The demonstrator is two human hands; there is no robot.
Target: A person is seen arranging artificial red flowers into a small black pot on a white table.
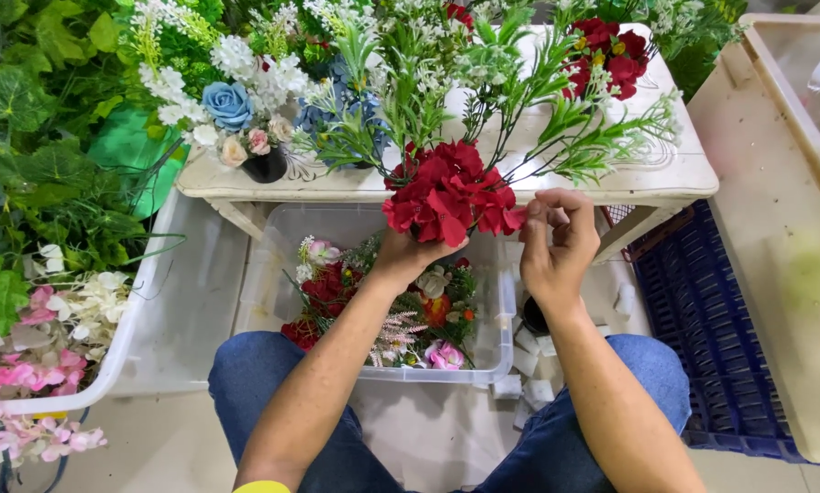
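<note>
My left hand [402, 254] grips from below a bunch of artificial flowers: a red bloom cluster [448, 194] with long green leafy stems and white sprigs [556, 123] fanning up over it. My right hand [558, 239] pinches at the right edge of the red cluster with thumb and fingertips. Both hands are raised over a clear plastic bin [496, 351] holding mixed fake flowers in red, pink and white, which stands on the floor between my knees.
A small white table [647, 183] ahead carries a dark vase [266, 166] with a blue rose, plus more red flowers [606, 55]. Green foliage and pink blossoms fill the left. A white tub [168, 301] stands left; a blue crate [702, 319] and wooden bench are right.
</note>
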